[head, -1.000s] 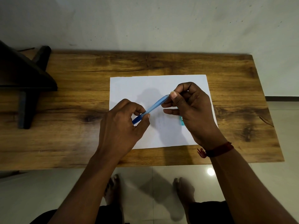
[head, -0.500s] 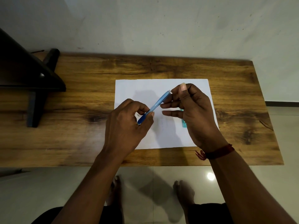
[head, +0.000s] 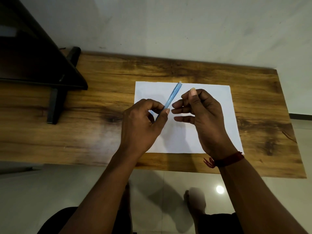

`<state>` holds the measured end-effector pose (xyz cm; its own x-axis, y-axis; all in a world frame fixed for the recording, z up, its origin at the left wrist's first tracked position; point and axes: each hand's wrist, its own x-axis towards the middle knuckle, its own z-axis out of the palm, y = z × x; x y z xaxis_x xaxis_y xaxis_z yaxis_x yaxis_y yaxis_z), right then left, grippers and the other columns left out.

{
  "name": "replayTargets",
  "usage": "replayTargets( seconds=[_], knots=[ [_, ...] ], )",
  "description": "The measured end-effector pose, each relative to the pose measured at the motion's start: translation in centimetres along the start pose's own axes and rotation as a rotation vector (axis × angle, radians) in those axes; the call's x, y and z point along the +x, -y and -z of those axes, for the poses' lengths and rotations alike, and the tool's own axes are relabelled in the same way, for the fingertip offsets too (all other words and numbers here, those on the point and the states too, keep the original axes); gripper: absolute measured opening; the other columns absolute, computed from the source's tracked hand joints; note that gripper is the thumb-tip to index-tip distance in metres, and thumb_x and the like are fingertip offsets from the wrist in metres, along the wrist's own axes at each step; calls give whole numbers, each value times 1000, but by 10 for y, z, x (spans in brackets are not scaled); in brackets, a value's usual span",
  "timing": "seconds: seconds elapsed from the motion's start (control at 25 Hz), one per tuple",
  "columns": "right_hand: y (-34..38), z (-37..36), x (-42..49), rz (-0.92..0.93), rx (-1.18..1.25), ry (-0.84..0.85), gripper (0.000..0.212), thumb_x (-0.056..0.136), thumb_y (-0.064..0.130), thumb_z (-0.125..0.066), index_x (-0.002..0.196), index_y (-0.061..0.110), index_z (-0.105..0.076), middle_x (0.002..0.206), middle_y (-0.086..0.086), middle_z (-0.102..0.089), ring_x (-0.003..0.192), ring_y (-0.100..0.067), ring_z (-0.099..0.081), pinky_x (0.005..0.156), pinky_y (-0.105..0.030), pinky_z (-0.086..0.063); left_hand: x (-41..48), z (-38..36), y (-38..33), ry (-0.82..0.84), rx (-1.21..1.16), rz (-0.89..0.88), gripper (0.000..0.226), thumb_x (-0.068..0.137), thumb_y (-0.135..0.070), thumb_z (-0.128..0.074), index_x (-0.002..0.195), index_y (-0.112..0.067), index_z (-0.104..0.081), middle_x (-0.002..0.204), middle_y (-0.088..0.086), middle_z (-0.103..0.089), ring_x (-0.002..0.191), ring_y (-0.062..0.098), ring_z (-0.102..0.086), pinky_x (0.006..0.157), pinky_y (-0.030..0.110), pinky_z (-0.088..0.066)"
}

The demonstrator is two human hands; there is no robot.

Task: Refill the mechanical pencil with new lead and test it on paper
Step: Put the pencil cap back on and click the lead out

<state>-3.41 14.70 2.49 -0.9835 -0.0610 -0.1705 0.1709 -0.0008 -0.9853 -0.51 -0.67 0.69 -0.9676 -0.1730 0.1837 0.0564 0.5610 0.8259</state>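
Slanting up-right, pencil (head: 173,95) pinched in left hand (head: 143,125).

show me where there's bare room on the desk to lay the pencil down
Bare wood lies between the dark stand and the paper, in the strip behind the paper up to the wall, and right of the paper to the desk edge. Crowded: the middle of the paper, under the left hand, pencil and right hand.

No text, label, brand, number or sign can be read on the paper (head: 211,102), the blue pencil (head: 172,97) or the table (head: 101,132).
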Motion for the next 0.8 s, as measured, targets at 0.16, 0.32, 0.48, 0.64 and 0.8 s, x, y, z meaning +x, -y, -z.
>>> replayTargets(
  seconds=[0.16, 0.32, 0.48, 0.64, 0.8],
  knots=[
    [-10, -14, 6, -13, -248, -108, 17, 95, 31, -55, 102, 20, -65, 82, 4, -73, 71, -11, -71, 54, -15, -51, 6, 13, 9, -109, -104, 100, 15, 84, -37, -68, 91, -24, -66, 81, -18, -64, 72, 1, -63, 57, 10, -49],
    [-25, -23, 7, 80, -653, -99, 15, 89, 30, -65, 103, 24, -70, 86, 8, -73, 64, -1, -64, 65, -5, -46, 11, 28, 20, -208, -139, 168, 13, 83, -32, -69, 90, -22, -65, 82, -11, -69, 70, 7, -68, 61, 21, -57],
    [-34, -32, 3, 203, -947, -32, 17, 86, 28, -69, 100, 20, -74, 93, 2, -73, 64, -1, -52, 67, -4, -34, 14, 38, 26, -269, -218, 207, 10, 81, -24, -70, 86, -20, -62, 81, -8, -70, 63, 11, -70, 58, 33, -60],
    [-38, -38, 1, 213, -1023, -40, 20, 86, 32, -68, 100, 19, -74, 91, -2, -72, 76, -10, -59, 74, -20, -43, 14, 41, 27, -262, -216, 201, 13, 79, -23, -69, 88, -18, -61, 81, -6, -69, 65, 11, -70, 58, 40, -60],
    [-40, -41, 0, 218, -1082, -50, 21, 88, 32, -65, 99, 17, -74, 91, -4, -71, 80, -16, -62, 75, -22, -43, 15, 38, 26, -229, -173, 164, 17, 78, -22, -70, 91, -16, -61, 83, -7, -68, 68, 10, -68, 59, 36, -59]
  ],
)
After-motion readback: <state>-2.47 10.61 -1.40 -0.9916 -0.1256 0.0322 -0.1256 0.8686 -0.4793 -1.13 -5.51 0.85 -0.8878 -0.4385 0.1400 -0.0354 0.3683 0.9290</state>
